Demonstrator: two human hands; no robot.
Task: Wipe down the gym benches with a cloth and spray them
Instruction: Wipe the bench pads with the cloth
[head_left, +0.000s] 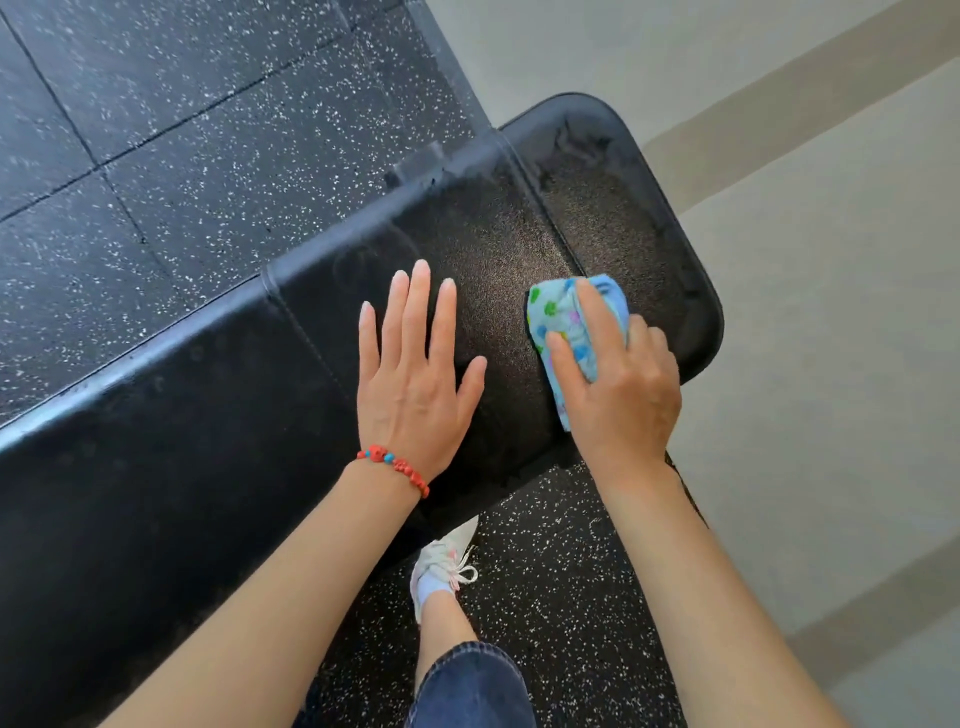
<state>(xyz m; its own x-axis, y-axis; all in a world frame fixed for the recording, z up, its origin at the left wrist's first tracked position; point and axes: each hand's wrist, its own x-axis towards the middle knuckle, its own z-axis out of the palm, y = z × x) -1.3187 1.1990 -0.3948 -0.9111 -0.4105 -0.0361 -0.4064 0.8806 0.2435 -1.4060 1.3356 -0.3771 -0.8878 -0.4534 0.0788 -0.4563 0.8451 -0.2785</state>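
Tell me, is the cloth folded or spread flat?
Folded: the cloth is bunched into a thick pad under the right hand.

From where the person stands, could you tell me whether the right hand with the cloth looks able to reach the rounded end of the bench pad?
Probably yes: the right hand already holds the cloth on the bench near that end, with nothing between.

A black padded bench (218, 405) runs from the lower left of the frame up to the right, its rounded end at the upper right. Flat on it, mid-frame, lies the left hand (415, 384). Just right of that, the right hand (618, 384) presses a blue spotted cloth (558, 317) onto the pad.
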